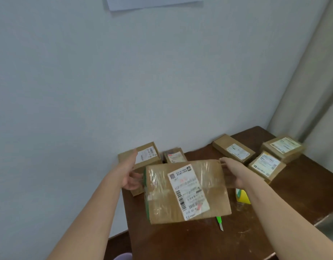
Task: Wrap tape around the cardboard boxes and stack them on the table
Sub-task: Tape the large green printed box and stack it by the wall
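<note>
I hold a large flat cardboard box (187, 192) above the brown table (274, 222), its top bearing a white shipping label and shiny clear tape. My left hand (131, 177) grips its left edge, where a green strip shows. My right hand (234, 175) grips its right edge, fingers curled round the side. A yellow-green tape roll (243, 197) peeks out behind the box's right side, below my right wrist.
Several smaller labelled boxes lie along the wall: two at the left (143, 156) (174, 156), three at the back right (234, 150) (283, 147) (266, 166). A green utility knife (219, 223) lies on the table under the box's near edge. A curtain hangs at the right.
</note>
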